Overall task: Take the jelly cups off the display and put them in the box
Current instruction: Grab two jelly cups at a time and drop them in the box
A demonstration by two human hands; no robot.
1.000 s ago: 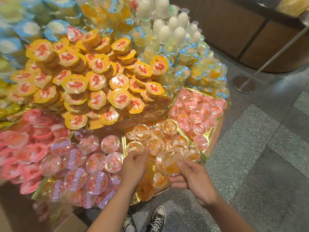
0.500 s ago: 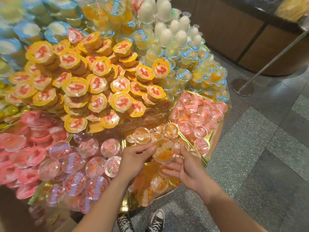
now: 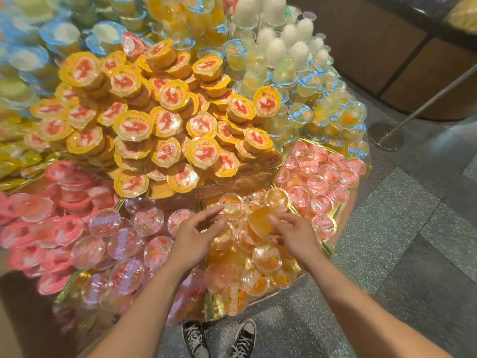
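Pinching a tilted orange cup between thumb and curled fingers, the right hand hangs over the orange jelly cups piled in the display's near compartment. The left hand hovers at nine o'clock of it, fingers straight and spread, tips just beside a flat-lying cup. A tall heap of yellow-lidded cups crowds that pile at twelve o'clock, with red-labelled clear cups at two, purple-labelled clear cups at nine, and pink-lidded cups beyond those. White domed jellies and blue-lidded cups stand at one. Black sneakers show at six on the speckled floor, with a stanchion base at three.
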